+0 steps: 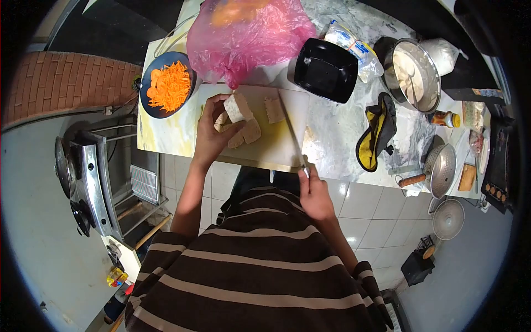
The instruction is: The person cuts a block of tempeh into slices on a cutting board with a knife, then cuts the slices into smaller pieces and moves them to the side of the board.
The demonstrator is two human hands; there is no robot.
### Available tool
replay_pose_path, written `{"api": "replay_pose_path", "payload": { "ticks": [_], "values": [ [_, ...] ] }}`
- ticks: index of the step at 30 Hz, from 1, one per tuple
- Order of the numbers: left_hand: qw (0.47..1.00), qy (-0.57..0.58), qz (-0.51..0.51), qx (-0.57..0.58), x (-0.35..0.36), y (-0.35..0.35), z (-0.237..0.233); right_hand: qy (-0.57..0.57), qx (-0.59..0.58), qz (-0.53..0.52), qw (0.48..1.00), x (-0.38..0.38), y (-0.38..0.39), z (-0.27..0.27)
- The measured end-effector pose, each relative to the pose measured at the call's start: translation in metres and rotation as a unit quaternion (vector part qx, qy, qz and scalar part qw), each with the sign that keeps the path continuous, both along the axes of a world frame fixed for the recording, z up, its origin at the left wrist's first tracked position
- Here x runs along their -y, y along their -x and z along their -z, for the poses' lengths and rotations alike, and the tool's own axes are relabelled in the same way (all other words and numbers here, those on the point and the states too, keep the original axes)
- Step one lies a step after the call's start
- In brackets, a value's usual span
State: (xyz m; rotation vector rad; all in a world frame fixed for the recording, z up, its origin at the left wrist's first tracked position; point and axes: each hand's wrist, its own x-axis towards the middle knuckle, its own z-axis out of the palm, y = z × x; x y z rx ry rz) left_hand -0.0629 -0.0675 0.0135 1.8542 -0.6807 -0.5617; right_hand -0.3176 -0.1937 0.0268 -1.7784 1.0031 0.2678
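Note:
My left hand point(214, 126) is closed around a pale, bumpy block of tempeh point(238, 107), thumb on the near side and fingers on the far side. More tempeh pieces point(251, 131) lie against it on the cutting board point(271, 149). In my right hand point(317, 196), at the board's near right corner, is the handle of a long knife point(293, 127). Its blade points away from me across the board's right part. A separate tempeh slice point(274, 110) lies just left of the blade, close to its tip.
A dark plate of shredded carrot point(171, 87) stands left of the board. Beyond it sits a pink plastic bag point(249, 39). To the right are a black bowl point(326, 70), a yellow-black cloth mitt point(376, 133), a metal pot point(415, 74) and a strainer point(441, 166).

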Motion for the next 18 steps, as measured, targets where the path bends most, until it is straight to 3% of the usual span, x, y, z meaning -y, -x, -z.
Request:
{"api": "replay_pose_path", "payload": {
  "ticks": [5,12,14,15,17,18],
  "values": [
    [0.994,0.084,0.016,-0.068,-0.009,-0.003,0.003,0.055,0.013,0.007,0.998,0.002,0.016,0.029],
    [0.995,0.057,0.034,-0.075,-0.003,0.003,-0.004,0.037,0.044,-0.042,0.997,-0.007,0.003,0.026],
    [0.997,0.001,0.074,0.028,-0.002,0.004,-0.005,0.04,0.03,-0.049,0.998,-0.003,0.004,0.023],
    [0.997,0.001,0.073,0.027,0.001,0.005,-0.008,0.04,0.029,-0.05,0.998,0.0,0.004,0.017],
    [0.974,-0.055,0.144,0.165,0.01,0.007,-0.015,0.029,0.021,-0.004,0.999,0.008,0.003,0.005],
    [0.974,-0.054,0.145,0.164,0.015,0.009,-0.015,0.029,0.035,-0.001,0.999,0.01,0.005,0.007]
  ]
}}
